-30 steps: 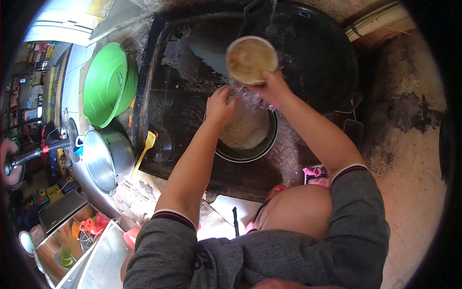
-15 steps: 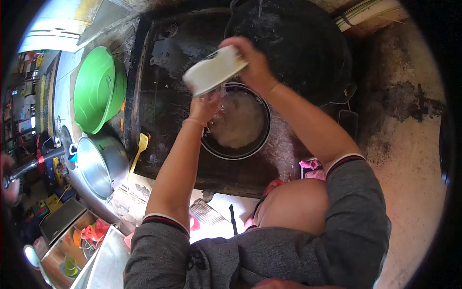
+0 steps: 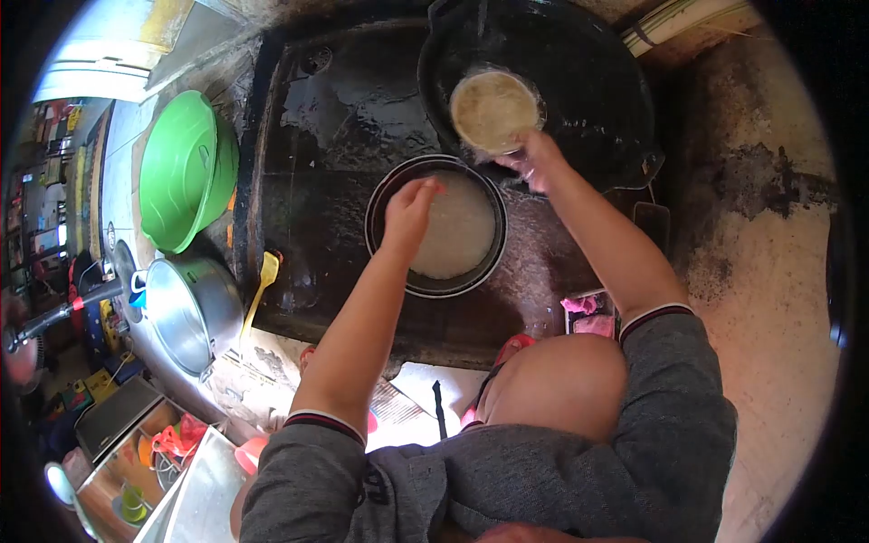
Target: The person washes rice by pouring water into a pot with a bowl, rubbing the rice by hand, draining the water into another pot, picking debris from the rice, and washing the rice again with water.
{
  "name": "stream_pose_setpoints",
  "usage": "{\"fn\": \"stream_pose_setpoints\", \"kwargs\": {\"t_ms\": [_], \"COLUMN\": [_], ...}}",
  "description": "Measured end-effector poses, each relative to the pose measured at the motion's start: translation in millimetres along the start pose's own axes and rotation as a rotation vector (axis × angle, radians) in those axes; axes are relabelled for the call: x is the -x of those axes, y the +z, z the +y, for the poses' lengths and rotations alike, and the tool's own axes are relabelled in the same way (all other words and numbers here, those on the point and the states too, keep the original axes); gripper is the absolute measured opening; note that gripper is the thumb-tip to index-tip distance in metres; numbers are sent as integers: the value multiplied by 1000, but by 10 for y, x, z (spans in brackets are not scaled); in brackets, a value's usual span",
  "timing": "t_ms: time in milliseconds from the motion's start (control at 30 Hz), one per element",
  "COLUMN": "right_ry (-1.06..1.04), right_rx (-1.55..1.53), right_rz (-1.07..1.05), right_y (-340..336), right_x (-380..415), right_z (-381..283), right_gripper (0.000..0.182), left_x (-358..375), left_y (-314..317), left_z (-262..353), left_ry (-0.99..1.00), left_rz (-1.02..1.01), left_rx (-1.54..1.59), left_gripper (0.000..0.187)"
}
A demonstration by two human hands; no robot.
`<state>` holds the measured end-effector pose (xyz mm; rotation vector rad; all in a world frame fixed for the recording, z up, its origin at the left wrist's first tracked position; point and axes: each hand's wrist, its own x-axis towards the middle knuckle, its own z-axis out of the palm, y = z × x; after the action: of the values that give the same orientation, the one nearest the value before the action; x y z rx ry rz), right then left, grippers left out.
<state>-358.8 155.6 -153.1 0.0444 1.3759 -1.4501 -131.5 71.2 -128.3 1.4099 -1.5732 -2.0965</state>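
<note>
My right hand grips the near rim of a round pale tub with a brownish inside. The tub is over the large black basin, which has water in it. Over the dark round pot is my left hand, its fingers curled together; whether anything is in them is hidden. Cloudy, pale contents fill much of the pot, which stands on the wet dark floor slab.
To the left a green basin leans on its side near a silver pot. A yellow ladle lies by the slab's left edge. Pink items sit near my right knee. Water runs down into the black basin at its top.
My right hand has moved the tub from above the pot to the black basin, right and away from me. Pouring into the pot has stopped. My left hand has shifted slightly right.
</note>
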Motion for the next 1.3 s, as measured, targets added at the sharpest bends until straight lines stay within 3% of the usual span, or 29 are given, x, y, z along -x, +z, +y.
{"fn": "stream_pose_setpoints", "kwargs": {"t_ms": [67,133,200,233,300,333,367,400,433,467,500,533,567,633,700,767,800,867,900,967,1100,1167,1300], "right_ry": [-79,-98,-116,-31,46,-85,-216,-222,-610,-986,-1085,-1292,-1372,-1303,-1026,-602,-603,-303,-304,21,5,-63,-11], "right_rx": [-228,-251,-273,-318,-364,-360,-353,-353,-52,265,476,769,864,1140,1264,1290,1292,688,689,142,-66,-268,-336], "right_rz": [-121,-151,-182,-131,-76,-220,-364,-360,-425,-475,-383,-142,-8,353,563,610,608,319,314,-4,-236,-484,-413], "right_y": [338,609,891,1039,1178,1180,1165,1149,1117,1078,956,820,609,97,-321,-439,-525,-655,-540,-278,121,388,936], "right_x": [219,360,553,682,665,535,452,431,393,370,388,428,283,5,-104,-68,-157,-338,-193,151,309,373,590], "right_z": [42,25,-29,-85,-20,166,249,185,94,-20,-228,-444,-561,-674,-511,-322,-196,20,-42,-111,-1,120,194], "right_gripper": [40,39,38,40,42,40,39,39,42,45,48,47,48,48,43,43,43,46,46,48,47,45,49], "left_x": [-22,-42,-18,-18,-63,-223,-472,-310,-142,-67,-26,4,18,-20,3,75,98,121,107,82,15,-102,-210], "left_y": [204,299,353,360,352,209,-41,12,66,80,75,64,44,-102,-139,-84,-29,111,153,219,384,422,316], "left_z": [20,108,262,239,91,-176,-583,-325,-59,0,26,24,-53,-246,-287,-253,-224,-179,-199,-239,-188,-265,-282], "left_ry": [-74,-147,-396,-394,-136,-133,147,-5,-158,-159,-167,-172,-148,-176,-203,-252,-253,-299,-299,-295,-299,-201,-1], "left_rz": [-3,-11,20,18,132,126,21,5,4,0,63,127,156,88,18,4,5,12,16,-139,-168,-11,55], "left_rx": [129,256,-260,-260,79,77,-158,-64,28,29,-64,-158,-176,-114,-56,-5,-3,93,95,111,277,251,252], "left_gripper": [20,17,14,14,13,13,14,14,15,15,15,14,12,12,12,14,14,20,20,25,23,21,24]}}
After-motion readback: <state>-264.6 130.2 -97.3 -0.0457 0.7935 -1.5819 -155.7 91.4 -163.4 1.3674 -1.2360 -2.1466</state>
